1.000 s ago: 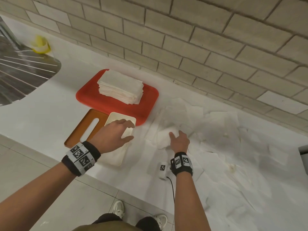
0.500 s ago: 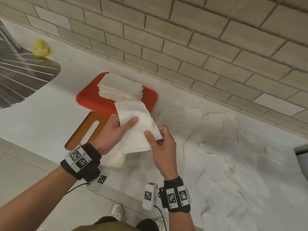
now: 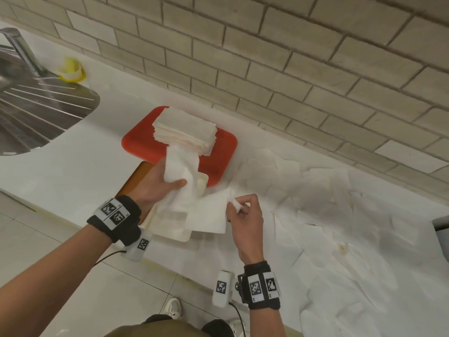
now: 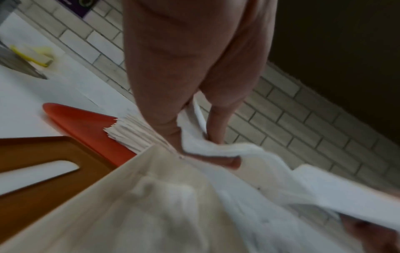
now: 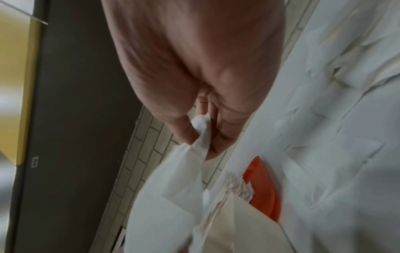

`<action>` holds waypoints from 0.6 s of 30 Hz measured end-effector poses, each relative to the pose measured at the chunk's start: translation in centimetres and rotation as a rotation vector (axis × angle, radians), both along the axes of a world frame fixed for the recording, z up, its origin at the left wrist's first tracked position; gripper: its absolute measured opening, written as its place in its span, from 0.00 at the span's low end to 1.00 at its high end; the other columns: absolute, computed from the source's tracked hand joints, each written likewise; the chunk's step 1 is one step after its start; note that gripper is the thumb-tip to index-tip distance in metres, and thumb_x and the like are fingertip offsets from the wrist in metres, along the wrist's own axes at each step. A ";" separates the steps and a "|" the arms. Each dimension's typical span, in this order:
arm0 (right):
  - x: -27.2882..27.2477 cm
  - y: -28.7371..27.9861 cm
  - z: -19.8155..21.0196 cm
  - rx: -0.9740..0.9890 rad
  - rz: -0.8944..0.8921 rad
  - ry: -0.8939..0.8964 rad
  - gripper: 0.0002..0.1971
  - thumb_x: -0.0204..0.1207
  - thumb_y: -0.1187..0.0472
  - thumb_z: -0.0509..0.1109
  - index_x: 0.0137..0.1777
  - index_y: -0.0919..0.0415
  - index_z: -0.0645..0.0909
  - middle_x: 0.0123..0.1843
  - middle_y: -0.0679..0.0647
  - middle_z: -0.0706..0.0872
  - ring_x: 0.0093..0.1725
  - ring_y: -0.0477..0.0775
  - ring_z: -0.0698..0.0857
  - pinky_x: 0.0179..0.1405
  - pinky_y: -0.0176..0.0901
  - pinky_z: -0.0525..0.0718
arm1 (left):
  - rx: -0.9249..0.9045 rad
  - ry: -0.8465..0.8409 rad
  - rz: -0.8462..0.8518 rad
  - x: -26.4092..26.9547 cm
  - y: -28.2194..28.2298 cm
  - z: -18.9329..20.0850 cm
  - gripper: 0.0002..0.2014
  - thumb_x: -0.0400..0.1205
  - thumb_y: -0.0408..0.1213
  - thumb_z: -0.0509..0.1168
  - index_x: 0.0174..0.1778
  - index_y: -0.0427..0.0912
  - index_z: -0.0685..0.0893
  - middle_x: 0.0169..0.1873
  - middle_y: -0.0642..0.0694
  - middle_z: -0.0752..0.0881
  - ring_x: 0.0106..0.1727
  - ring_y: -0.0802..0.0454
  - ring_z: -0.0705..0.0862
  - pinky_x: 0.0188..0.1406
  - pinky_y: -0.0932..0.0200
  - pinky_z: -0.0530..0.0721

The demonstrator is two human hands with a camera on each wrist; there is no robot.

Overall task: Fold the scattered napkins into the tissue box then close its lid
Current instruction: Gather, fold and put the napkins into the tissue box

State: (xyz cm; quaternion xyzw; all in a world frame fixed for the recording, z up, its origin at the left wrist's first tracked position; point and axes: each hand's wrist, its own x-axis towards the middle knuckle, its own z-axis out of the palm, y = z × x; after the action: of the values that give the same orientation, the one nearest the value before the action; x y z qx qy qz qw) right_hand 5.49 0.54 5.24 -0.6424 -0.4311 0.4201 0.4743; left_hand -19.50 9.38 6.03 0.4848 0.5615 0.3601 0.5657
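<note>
A white napkin (image 3: 206,212) hangs spread between my two hands above the open cream tissue box (image 3: 167,228). My left hand (image 3: 175,183) grips its bunched upper end (image 4: 216,147), thumb across the front. My right hand (image 3: 234,205) pinches the napkin's right corner (image 5: 201,130) between thumb and fingers. The box's brown wooden lid (image 3: 132,177), with a slot in it, lies on the counter left of the box, partly behind my left hand. Many loose napkins (image 3: 340,215) are scattered over the white counter to the right.
A red tray (image 3: 226,152) behind the box carries a stack of folded napkins (image 3: 184,132). A steel sink drainer (image 3: 36,110) and a yellow object (image 3: 71,70) are at the far left. The brick wall (image 3: 267,69) runs along the back of the counter.
My right hand picked a napkin off the counter and both hands raised it over the box. Since half a second ago the hands have drawn apart, stretching it sideways.
</note>
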 end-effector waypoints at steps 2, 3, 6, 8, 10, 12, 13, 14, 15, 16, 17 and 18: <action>0.4 0.0 -0.2 -0.009 -0.018 -0.034 0.10 0.86 0.60 0.75 0.57 0.45 0.77 0.38 0.59 0.90 0.39 0.67 0.85 0.43 0.67 0.87 | -0.136 0.202 -0.104 -0.1 0.0 -1.7 0.42 0.80 0.39 0.82 0.87 0.51 0.68 0.73 0.47 0.83 0.75 0.40 0.83 0.76 0.32 0.83; 0.7 0.0 -0.3 -0.011 -0.017 -0.068 0.11 0.86 0.59 0.75 0.59 0.43 0.77 0.34 0.57 0.87 0.34 0.60 0.82 0.39 0.62 0.84 | -0.176 0.319 -0.150 0.0 -0.1 -2.6 0.43 0.82 0.37 0.80 0.88 0.49 0.63 0.73 0.46 0.81 0.75 0.39 0.81 0.77 0.34 0.82; 1.3 0.5 -0.5 -0.007 -0.003 -0.161 0.11 0.86 0.58 0.76 0.60 0.42 0.80 0.31 0.51 0.78 0.29 0.45 0.73 0.35 0.46 0.76 | -0.214 0.525 -0.278 0.5 -0.7 -3.8 0.48 0.85 0.37 0.77 0.91 0.47 0.49 0.78 0.38 0.77 0.76 0.36 0.80 0.79 0.38 0.80; 1.4 1.1 -0.2 -0.003 0.035 -0.221 0.09 0.85 0.55 0.78 0.59 0.42 0.83 0.36 0.52 0.85 0.30 0.44 0.76 0.36 0.43 0.78 | -0.212 0.585 -0.295 0.8 -1.0 -3.8 0.49 0.86 0.42 0.76 0.91 0.46 0.46 0.78 0.35 0.78 0.75 0.34 0.82 0.76 0.41 0.81; 1.0 1.9 0.3 -0.009 0.129 -0.299 0.07 0.84 0.52 0.79 0.59 0.43 0.85 0.45 0.45 0.91 0.37 0.41 0.83 0.40 0.37 0.81 | -0.115 0.716 -0.268 1.0 -1.5 -2.8 0.40 0.90 0.51 0.69 0.90 0.44 0.53 0.75 0.33 0.81 0.72 0.33 0.84 0.71 0.42 0.82; 0.2 3.1 1.2 -0.001 0.254 -0.389 0.06 0.84 0.52 0.78 0.58 0.43 0.85 0.51 0.36 0.91 0.47 0.34 0.86 0.46 0.28 0.80 | 0.114 0.854 -0.175 1.2 -2.4 -1.3 0.29 0.93 0.57 0.58 0.85 0.41 0.68 0.71 0.33 0.85 0.70 0.32 0.84 0.69 0.40 0.81; -0.3 3.8 1.6 0.015 0.329 -0.438 0.06 0.85 0.51 0.77 0.58 0.43 0.85 0.53 0.35 0.90 0.50 0.36 0.86 0.50 0.28 0.80 | 0.215 0.851 -0.122 1.3 -2.8 -0.5 0.29 0.94 0.59 0.54 0.82 0.41 0.74 0.69 0.34 0.86 0.69 0.33 0.84 0.69 0.39 0.81; -1.0 4.5 1.9 0.032 0.414 -0.473 0.06 0.85 0.51 0.77 0.59 0.43 0.86 0.55 0.36 0.91 0.52 0.40 0.87 0.53 0.33 0.81 | 0.254 0.790 -0.090 1.2 -3.1 0.2 0.31 0.93 0.63 0.51 0.79 0.42 0.78 0.68 0.37 0.86 0.68 0.36 0.84 0.69 0.40 0.81; -1.8 5.2 2.2 0.044 0.512 -0.496 0.07 0.85 0.51 0.76 0.61 0.42 0.86 0.57 0.39 0.91 0.55 0.45 0.87 0.55 0.38 0.82 | 0.209 0.672 -0.081 1.1 -3.2 0.6 0.34 0.91 0.69 0.49 0.77 0.45 0.79 0.66 0.42 0.87 0.65 0.41 0.85 0.68 0.41 0.82; -2.7 6.0 2.5 0.047 0.615 -0.518 0.09 0.86 0.51 0.76 0.63 0.40 0.84 0.58 0.42 0.91 0.58 0.49 0.87 0.57 0.44 0.83 | 0.107 0.509 -0.092 0.9 -3.3 1.0 0.37 0.88 0.75 0.49 0.77 0.48 0.79 0.65 0.47 0.88 0.64 0.45 0.87 0.67 0.43 0.84; -3.3 7.0 2.7 0.039 0.709 -0.552 0.12 0.86 0.52 0.76 0.65 0.38 0.82 0.60 0.46 0.91 0.59 0.53 0.87 0.59 0.48 0.83 | -0.018 0.337 -0.103 0.7 -3.1 1.0 0.41 0.83 0.80 0.52 0.78 0.51 0.79 0.65 0.49 0.89 0.63 0.47 0.89 0.67 0.43 0.87; -4.0 8.0 2.9 0.021 0.793 -0.586 0.14 0.86 0.53 0.76 0.67 0.36 0.79 0.61 0.51 0.90 0.58 0.56 0.86 0.58 0.52 0.84 | -0.117 0.196 -0.093 0.4 -2.9 0.7 0.43 0.80 0.83 0.56 0.78 0.52 0.78 0.65 0.49 0.90 0.62 0.47 0.92 0.66 0.41 0.90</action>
State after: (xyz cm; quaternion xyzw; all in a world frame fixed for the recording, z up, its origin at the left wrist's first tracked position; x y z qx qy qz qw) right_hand 1.44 8.58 8.11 -0.5151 -0.7619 0.3656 0.1433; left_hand -19.14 6.51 6.73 0.5092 0.6112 0.2508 0.5516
